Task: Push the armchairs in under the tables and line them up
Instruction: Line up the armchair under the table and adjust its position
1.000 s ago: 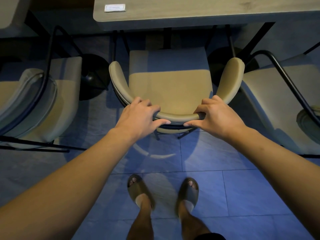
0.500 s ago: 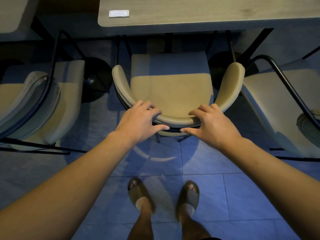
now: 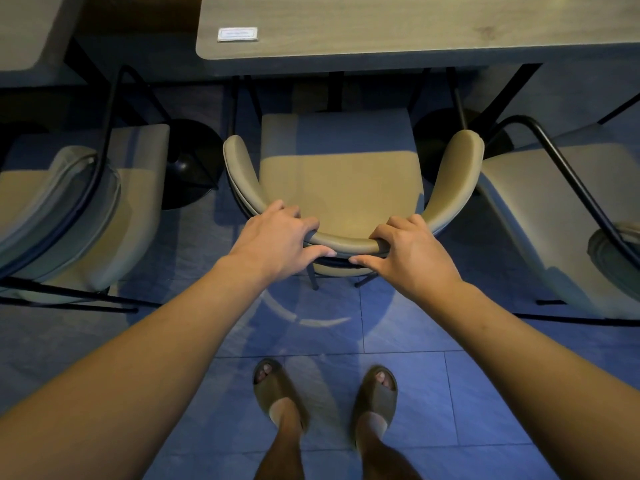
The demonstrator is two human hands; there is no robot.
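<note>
A small white rectangular label point(image 3: 237, 34) lies flat near the left corner of the wooden surface point(image 3: 398, 26) at the top of the view. It has a thin border and a faint line of pale print across its middle, but the lettering is too small and blurred to read. No other text, brand, number or sign can be seen anywhere else in the view.

I judge this a café or canteen: 3 matching armchairs point(image 3: 341, 174) face wooden tables point(image 3: 381, 26), one bearing a label point(image 3: 237, 34).
</note>
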